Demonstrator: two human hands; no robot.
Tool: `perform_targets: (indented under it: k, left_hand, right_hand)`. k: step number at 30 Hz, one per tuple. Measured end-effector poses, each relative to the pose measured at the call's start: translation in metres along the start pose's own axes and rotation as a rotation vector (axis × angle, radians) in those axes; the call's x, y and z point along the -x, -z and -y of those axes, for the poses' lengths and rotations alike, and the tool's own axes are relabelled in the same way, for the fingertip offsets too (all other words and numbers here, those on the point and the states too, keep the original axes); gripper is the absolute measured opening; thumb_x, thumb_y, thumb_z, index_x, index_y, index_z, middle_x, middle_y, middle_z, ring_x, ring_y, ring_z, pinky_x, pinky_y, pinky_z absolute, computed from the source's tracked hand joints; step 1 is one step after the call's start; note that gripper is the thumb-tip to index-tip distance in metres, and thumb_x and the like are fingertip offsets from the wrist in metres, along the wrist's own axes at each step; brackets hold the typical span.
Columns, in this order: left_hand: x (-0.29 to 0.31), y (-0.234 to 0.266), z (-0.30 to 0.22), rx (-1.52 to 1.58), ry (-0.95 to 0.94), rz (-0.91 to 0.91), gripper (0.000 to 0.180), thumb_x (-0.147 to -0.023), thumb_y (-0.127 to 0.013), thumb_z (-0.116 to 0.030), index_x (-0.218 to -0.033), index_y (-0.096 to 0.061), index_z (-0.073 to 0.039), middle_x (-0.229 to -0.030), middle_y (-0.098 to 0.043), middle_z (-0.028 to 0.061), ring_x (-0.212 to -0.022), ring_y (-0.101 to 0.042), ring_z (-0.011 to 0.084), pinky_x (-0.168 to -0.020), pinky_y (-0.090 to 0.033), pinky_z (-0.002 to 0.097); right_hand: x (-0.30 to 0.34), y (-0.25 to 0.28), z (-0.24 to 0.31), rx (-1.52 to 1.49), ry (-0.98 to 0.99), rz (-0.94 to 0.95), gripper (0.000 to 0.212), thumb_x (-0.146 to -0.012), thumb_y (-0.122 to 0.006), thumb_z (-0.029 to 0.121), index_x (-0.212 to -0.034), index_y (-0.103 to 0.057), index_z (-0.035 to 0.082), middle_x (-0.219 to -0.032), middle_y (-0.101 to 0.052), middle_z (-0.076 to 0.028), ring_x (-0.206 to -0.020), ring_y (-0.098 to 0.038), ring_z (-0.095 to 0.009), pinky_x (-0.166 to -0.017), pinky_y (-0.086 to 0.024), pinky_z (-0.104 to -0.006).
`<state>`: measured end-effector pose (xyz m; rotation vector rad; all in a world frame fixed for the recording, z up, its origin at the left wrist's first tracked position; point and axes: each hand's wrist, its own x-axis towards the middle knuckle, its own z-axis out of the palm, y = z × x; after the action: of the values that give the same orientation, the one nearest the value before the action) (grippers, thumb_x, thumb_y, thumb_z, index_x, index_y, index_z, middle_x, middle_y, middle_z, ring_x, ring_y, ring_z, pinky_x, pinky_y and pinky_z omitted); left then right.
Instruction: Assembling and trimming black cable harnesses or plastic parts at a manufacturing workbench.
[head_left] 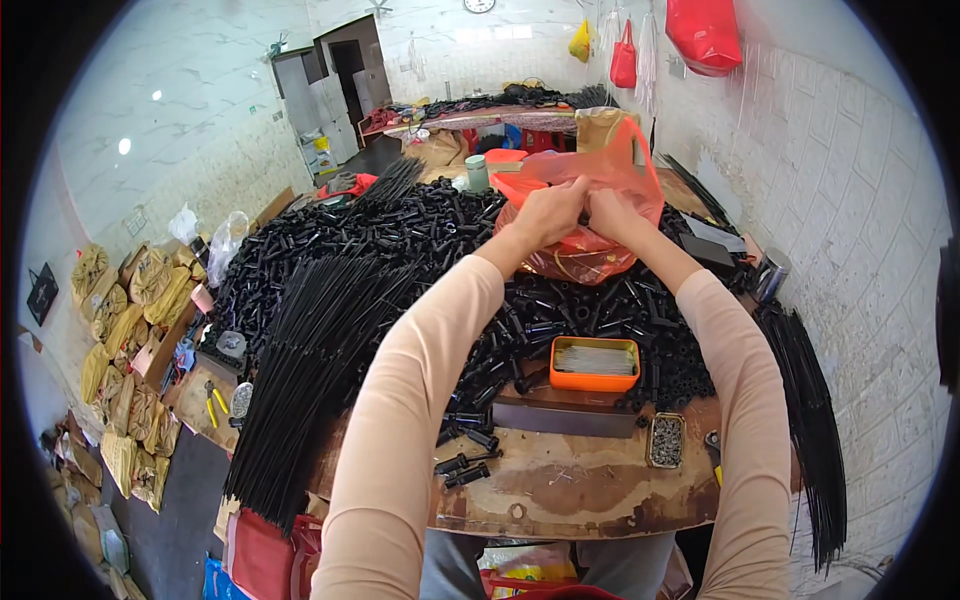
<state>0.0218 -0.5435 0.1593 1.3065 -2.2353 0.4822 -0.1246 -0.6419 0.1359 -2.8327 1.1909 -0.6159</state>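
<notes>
Orange-red plastic, thin and see-through, makes up the bag (585, 225) that both hands grip at the far side of the desk (560, 490). The left hand (548, 212) and the right hand (612, 212) sit close together, nearly touching, each with fingers curled and pinching the bag's gathered top edge. The bag rests on a wide heap of short black tubes (420, 240) that covers most of the desk. Nearer, an orange tray (594, 363) holding thin metal pins lies at the near edge of the heap, and just near-right of it sits a small tin of tiny dark parts (666, 441). On the left, a thick bundle of long black rods (310, 370) runs from the heap over the desk's near-left edge. Another bundle of rods (810, 420) hangs along the right side by the tiled wall.
</notes>
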Motion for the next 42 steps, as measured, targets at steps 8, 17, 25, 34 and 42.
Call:
perform_targets:
  k: [8,17,25,34,42]
  left_hand:
    - [-0.01,-0.052,0.047,-0.086,0.196,0.006,0.018,-0.083,-0.059,-0.014,-0.097,-0.062,-0.003,-0.1,-0.067,0.0202,-0.095,-0.066,0.0399,-0.08,-0.053,0.0497]
    - [-0.055,-0.081,0.046,-0.137,0.227,0.334,0.051,-0.1,-0.032,-0.045,-0.115,-0.064,-0.009,-0.116,-0.066,0.0186,-0.111,-0.062,0.0346,-0.094,-0.044,0.0551]
    - [-0.068,-0.123,0.097,-0.006,0.025,0.276,0.045,-0.1,-0.032,-0.039,-0.127,-0.057,-0.013,-0.125,-0.061,0.0188,-0.114,-0.061,0.0366,-0.091,-0.05,0.051]
    - [-0.077,-0.099,0.045,0.347,-0.02,0.188,0.042,-0.096,-0.042,-0.038,-0.125,-0.06,-0.013,-0.125,-0.063,0.0155,-0.116,-0.059,0.0333,-0.097,-0.047,0.0441]
    - [-0.054,-0.074,0.083,0.852,0.14,-0.048,0.032,-0.09,-0.057,-0.035,-0.11,-0.072,-0.015,-0.112,-0.069,0.0097,-0.105,-0.065,0.0269,-0.09,-0.049,0.0378]
  right_hand:
    - [-0.004,0.04,0.016,0.105,-0.151,0.557,0.065,-0.076,-0.061,0.03,-0.132,-0.052,-0.002,-0.126,-0.06,-0.027,-0.117,-0.058,-0.04,-0.098,-0.047,-0.0435]
    - [-0.021,-0.005,-0.019,-0.018,-0.241,0.454,0.081,-0.063,-0.078,0.047,-0.127,-0.058,0.001,-0.121,-0.064,-0.016,-0.106,-0.063,-0.024,-0.081,-0.054,-0.0362]
    - [-0.01,-0.005,0.003,-0.731,-0.489,0.234,0.087,-0.065,-0.083,0.01,-0.139,-0.038,0.009,-0.124,-0.055,-0.012,-0.106,-0.058,-0.025,-0.078,-0.055,-0.0432]
    - [0.009,-0.029,-0.003,-1.399,-0.629,-0.045,0.042,-0.075,-0.074,-0.001,-0.111,-0.055,0.011,-0.095,-0.061,-0.006,-0.083,-0.06,-0.019,-0.062,-0.053,-0.0309]
    - [-0.006,0.0,0.049,-1.399,-0.497,-0.075,0.025,-0.08,-0.071,0.002,-0.099,-0.061,0.015,-0.087,-0.061,-0.001,-0.069,-0.055,-0.011,-0.056,-0.046,-0.0229]
